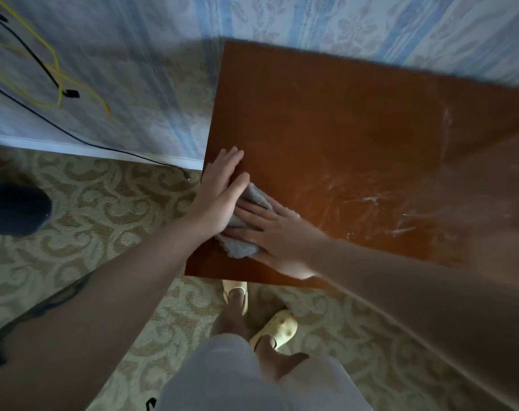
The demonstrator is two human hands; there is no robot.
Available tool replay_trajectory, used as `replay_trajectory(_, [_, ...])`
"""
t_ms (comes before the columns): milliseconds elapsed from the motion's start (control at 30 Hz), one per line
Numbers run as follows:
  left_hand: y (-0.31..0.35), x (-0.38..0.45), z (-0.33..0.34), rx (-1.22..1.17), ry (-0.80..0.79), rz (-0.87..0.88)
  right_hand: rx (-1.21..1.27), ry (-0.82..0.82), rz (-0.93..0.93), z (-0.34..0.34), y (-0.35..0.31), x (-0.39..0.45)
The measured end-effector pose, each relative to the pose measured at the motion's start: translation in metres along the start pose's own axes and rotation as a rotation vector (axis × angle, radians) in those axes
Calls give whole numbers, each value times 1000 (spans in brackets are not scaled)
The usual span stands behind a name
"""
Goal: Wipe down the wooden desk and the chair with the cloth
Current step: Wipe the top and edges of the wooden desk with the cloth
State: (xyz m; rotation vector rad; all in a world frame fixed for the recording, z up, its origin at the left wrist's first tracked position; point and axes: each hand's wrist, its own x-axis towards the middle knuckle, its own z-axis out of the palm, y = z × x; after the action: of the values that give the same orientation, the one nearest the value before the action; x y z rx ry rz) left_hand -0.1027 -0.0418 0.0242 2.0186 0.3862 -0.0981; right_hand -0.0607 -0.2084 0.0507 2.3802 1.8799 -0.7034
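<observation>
From the head view we saw a pale grey cloth [243, 229], crumpled and fluffy, lying on the reddish-brown wooden surface [326, 129] near its front left corner. Its long axis ran from that corner's front edge away toward the wall. Our right hand [277, 235] pressed flat on the cloth, fingers straight; our left hand [219, 191] lay released at the surface's left edge, fingers straight, touching the cloth. White smears [400, 209] marked the surface right of the cloth. Cream slippers [277, 327] stood on patterned carpet [89, 232] below the front edge.
</observation>
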Motion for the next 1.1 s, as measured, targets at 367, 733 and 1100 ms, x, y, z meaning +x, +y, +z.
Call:
replay_trajectory(367, [2,-21,18,-42,164,-9,55,96,136,16,-24,-7])
replay_trajectory(733, [8,-25,22,-5,216,-68,129,241,328,30,-55,3])
replay_trajectory(1100, [7,-47,54,187,507,-4,315,312,588,45,-78,-8])
